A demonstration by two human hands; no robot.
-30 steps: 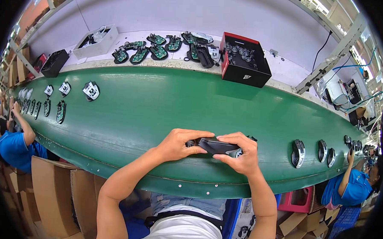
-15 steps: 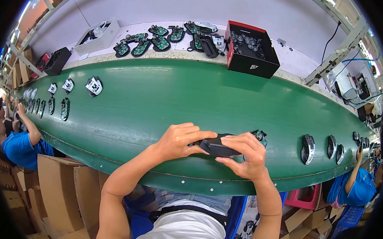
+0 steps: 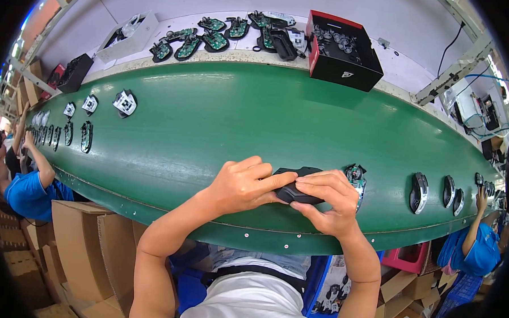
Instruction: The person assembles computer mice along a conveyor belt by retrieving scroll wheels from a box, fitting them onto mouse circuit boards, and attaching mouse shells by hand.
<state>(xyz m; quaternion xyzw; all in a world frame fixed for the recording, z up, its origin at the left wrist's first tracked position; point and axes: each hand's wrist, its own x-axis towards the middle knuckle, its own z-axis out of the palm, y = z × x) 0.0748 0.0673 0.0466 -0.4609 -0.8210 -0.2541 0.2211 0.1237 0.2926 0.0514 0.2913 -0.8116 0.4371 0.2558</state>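
Note:
Above the near part of the green belt (image 3: pixel 204 140), I hold a black computer mouse (image 3: pixel 291 193) between both hands. My left hand (image 3: pixel 242 186) grips its left end, with the thumb and index finger closed on it. On the other end, my right hand (image 3: pixel 331 201) has its fingers over the top and the thumb beneath. The undersides of the fingers and part of the mouse's body are hidden. Just beyond my right hand lies an open mouse base (image 3: pixel 356 173) with a green circuit board, partly covered by that hand.
More mice (image 3: pixel 418 193) lie to the right; mouse parts (image 3: pixel 124 103) and bare boards (image 3: pixel 86 136) lie left. A black box of small parts (image 3: pixel 346 78) and several board assemblies (image 3: pixel 215 41) stand on the far shelf. Blue-sleeved people (image 3: pixel 28 192) work at both sides; cardboard boxes (image 3: pixel 77 253) stand below.
The mouse has been tilted in my hands, so that more of its rounded black surface shows. Both hands still grip it. The whole view has shifted slightly.

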